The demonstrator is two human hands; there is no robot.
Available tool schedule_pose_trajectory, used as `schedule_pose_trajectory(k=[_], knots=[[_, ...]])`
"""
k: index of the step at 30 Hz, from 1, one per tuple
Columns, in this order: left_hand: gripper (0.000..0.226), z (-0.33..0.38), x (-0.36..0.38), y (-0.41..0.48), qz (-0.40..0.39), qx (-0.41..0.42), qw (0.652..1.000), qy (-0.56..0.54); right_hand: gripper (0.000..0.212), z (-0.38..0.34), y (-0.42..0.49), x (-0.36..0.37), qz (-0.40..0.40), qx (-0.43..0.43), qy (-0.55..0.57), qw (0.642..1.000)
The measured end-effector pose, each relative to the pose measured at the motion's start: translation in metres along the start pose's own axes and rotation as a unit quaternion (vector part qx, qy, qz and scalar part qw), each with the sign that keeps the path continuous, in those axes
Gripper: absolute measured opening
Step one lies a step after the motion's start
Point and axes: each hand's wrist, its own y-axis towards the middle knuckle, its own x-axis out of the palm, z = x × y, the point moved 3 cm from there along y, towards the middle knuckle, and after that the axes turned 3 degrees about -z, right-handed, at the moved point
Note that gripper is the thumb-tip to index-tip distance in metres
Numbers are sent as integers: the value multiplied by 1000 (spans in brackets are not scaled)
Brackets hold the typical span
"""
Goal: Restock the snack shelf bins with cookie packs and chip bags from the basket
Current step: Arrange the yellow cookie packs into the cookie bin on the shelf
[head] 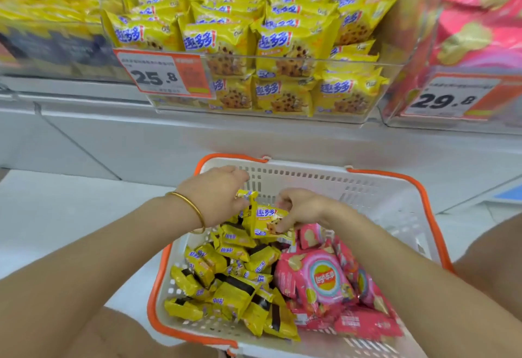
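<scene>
**A:** How far along is the restock?

**B:** Mid-way at best, I'd judge. The white perforated plastic basket with the orange rim (310, 180) still holds plenty. A heap of yellow foil cookie packs (226, 281) fills its left half, and several pink chip bags (324, 275) lie in its right half.

**A:** And the shelf?

**B:** Above and beyond the basket, the clear plastic cookie bin (375, 115) looks nearly full, with rows of the same yellow packs standing upright. To the right of it, the clear bin of pink-red bags (502, 123) is too blurred to tell how full it is.

**A:** What are the hands doing?

**B:** Both are inside the basket at its far end, close together. The right hand (299, 211) pinches one raised cookie pack (268, 220), tilted up off the heap. The left hand (217, 194), with a thin gold bangle (189, 205) at the wrist, has its fingers curled on yellow wrapper just beside it. Whether that is a second pack, I cannot tell.

**A:** So what's left?

**B:** Most of the cookies, and seemingly all the chips in view here.
</scene>
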Motion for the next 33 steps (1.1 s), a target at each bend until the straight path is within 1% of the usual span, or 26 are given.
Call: schedule_pose_trajectory(k=[2, 4, 6, 8, 10, 12, 15, 17, 18, 20, 21, 22, 23, 25, 27, 29, 31, 33], knots=[[61, 11, -8, 7, -1, -6, 995, -102, 37, -18, -25, -19, -9, -59, 95, 994], [66, 24, -22, 13, 16, -3, 985, -171, 38, -35, -49, -34, 2, -101, 142, 985], [62, 34, -41, 19, 54, 10, 979, -195, 36, -47, -71, -46, 13, -130, 173, 976], [51, 44, -62, 20, 85, 36, 968, -231, 29, -53, -94, -58, 25, -155, 199, 967], [41, 55, -80, 20, 115, 84, 950, -277, 21, -58, -117, -69, 48, -181, 208, 960], [34, 64, -97, 19, 145, 129, 933, -303, 15, -64, -137, -83, 100, -197, 198, 955], [38, 78, -118, 16, 202, 183, 893, -358, 18, -76, -162, -104, 183, -209, 165, 947], [43, 84, -131, 11, 280, 197, 878, -334, 19, -86, -176, -114, 239, -210, 135, 938], [42, 85, -137, 7, 336, 196, 871, -300, 19, -91, -181, -119, 271, -206, 122, 932], [36, 86, -147, -1, 454, 195, 850, -183, 22, -98, -188, -129, 349, -191, 95, 913], [35, 85, -151, -3, 486, 187, 846, -116, 25, -103, -192, -132, 392, -183, 73, 898], [36, 84, -152, -1, 499, 177, 846, -56, 28, -107, -196, -136, 437, -175, 44, 881], [40, 83, -152, 3, 493, 169, 853, -5, 30, -112, -201, -139, 479, -164, 10, 862], [49, 81, -144, 12, 451, 153, 877, 59, 25, -123, -211, -145, 541, -138, -44, 828], [55, 77, -136, 20, 418, 130, 894, 94, 22, -132, -218, -151, 580, -123, -67, 802], [56, 73, -133, 25, 404, 112, 901, 111, 24, -143, -219, -161, 618, -120, -101, 771], [57, 68, -136, 27, 395, 96, 907, 111, 25, -156, -211, -170, 624, -107, -166, 756], [57, 67, -139, 28, 392, 88, 909, 111, 19, -172, -198, -180, 600, -81, -244, 758]])
